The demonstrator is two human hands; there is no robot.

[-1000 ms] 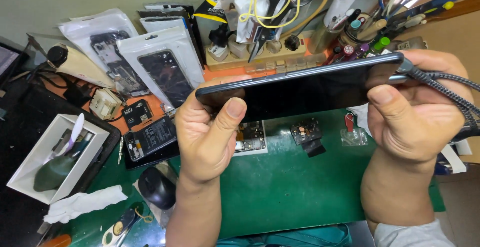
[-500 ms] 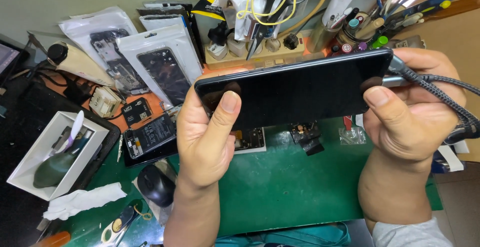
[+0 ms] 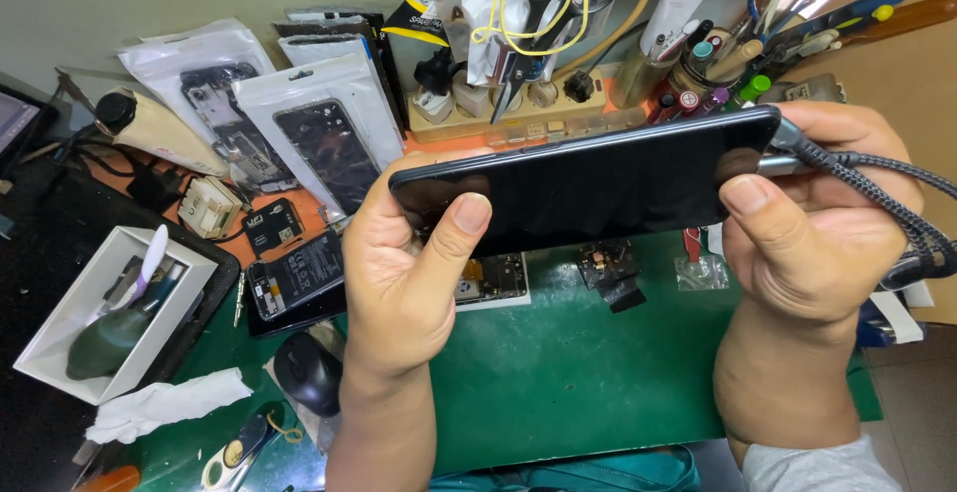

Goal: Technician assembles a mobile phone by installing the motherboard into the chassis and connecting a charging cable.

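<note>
A slim black glass-faced smartphone (image 3: pixel 588 188) is held level above the green-matted counter (image 3: pixel 578 382). The left hand (image 3: pixel 404 273) has its fingers closed around one end, thumb on the screen; the right hand (image 3: pixel 817 228) pinches the other end, where a grey braided cable (image 3: pixel 887 203) plugs in. Opened phone parts (image 3: pixel 294 278) lie beneath.

Bright, even overhead light, soft shadows only. Faint reflections on glossy black phone screen (image 3: pixel 598 188); glare on clear plastic parts bags (image 3: pixel 319 128). Sharp centre, slight wide-angle bend at edges.
</note>
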